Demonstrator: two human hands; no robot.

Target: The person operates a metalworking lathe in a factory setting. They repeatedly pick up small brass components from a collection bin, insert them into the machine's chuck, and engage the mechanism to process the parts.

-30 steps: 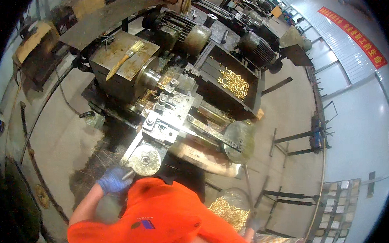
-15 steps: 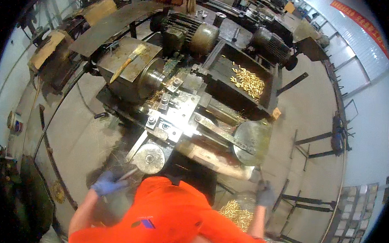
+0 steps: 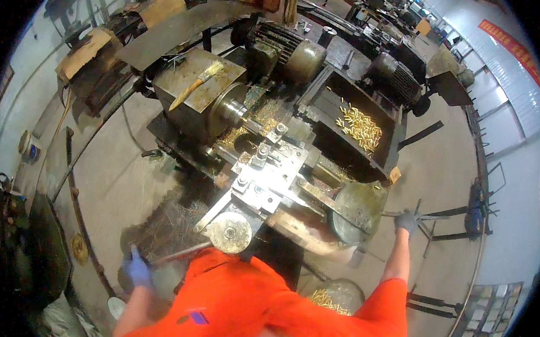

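Lever (image 3: 179, 253) is slanting down-left from beside the metal disc (image 3: 230, 232) toward the nearer left hand (image 3: 138, 269), grip unclear; the right hand (image 3: 406, 221) is clasping a rod (image 3: 391, 213).

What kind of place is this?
It looks like a metalworking workshop, perhaps part of a factory. You can see a lathe-like machine, a finned motor behind it, and a dark tray holding lots of little gold-coloured pieces.

The gloved left hand (image 3: 136, 270) is low, the right hand (image 3: 406, 222) farther forward.
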